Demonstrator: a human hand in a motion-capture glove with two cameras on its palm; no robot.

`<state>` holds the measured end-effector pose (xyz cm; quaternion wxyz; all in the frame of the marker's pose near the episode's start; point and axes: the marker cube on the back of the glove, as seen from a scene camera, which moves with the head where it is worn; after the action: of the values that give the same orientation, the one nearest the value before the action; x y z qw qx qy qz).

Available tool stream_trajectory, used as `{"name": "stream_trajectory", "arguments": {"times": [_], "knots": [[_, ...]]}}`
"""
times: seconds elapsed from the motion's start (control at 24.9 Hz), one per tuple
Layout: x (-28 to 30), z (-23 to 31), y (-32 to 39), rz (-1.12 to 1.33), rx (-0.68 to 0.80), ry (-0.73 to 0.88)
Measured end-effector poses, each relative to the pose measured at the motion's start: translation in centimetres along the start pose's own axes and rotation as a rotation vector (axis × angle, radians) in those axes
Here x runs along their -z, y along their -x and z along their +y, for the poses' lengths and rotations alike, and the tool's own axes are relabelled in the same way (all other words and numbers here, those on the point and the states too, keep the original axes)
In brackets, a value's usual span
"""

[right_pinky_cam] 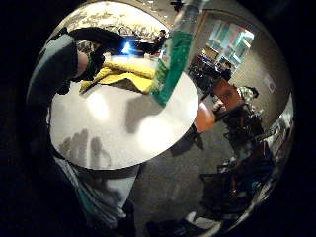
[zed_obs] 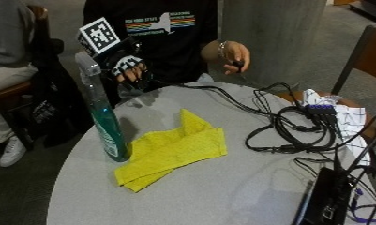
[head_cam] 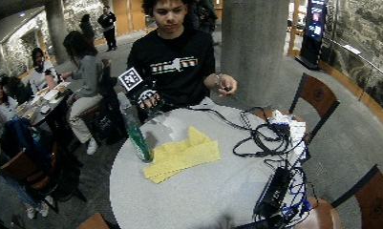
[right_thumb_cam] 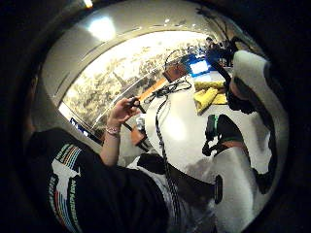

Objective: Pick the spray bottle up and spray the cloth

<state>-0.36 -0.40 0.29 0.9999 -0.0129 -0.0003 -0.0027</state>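
A clear spray bottle [zed_obs: 104,117] with teal liquid stands upright on the round grey table [zed_obs: 237,187], near its left edge. Right beside the bottle's base lies a folded yellow cloth [zed_obs: 175,149]. My gloved right hand [zed_obs: 128,69] hangs above the table's far edge, behind and a little above the bottle's nozzle, fingers loosely bent and holding nothing. The little finger side palm view shows the bottle [right_pinky_cam: 170,59] close by, with the cloth [right_pinky_cam: 126,74] behind it. In the wide outside view the hand [head_cam: 146,98] is apart from the bottle [head_cam: 137,133].
A tangle of black cables [zed_obs: 293,126] and a black device [zed_obs: 325,197] cover the table's right side. A white checked cloth [zed_obs: 343,112] lies on a chair at the right. The person's bare left hand [zed_obs: 234,56] pinches a small black object.
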Motion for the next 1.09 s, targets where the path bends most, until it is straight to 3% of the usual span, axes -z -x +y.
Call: {"name": "stream_trajectory", "arguments": {"times": [0.48,1.09], "knots": [[-0.9,-1.1,0.6,0.043,-0.038,0.084],[-0.4,-1.1,0.0,0.062,-0.07,0.073]]}}
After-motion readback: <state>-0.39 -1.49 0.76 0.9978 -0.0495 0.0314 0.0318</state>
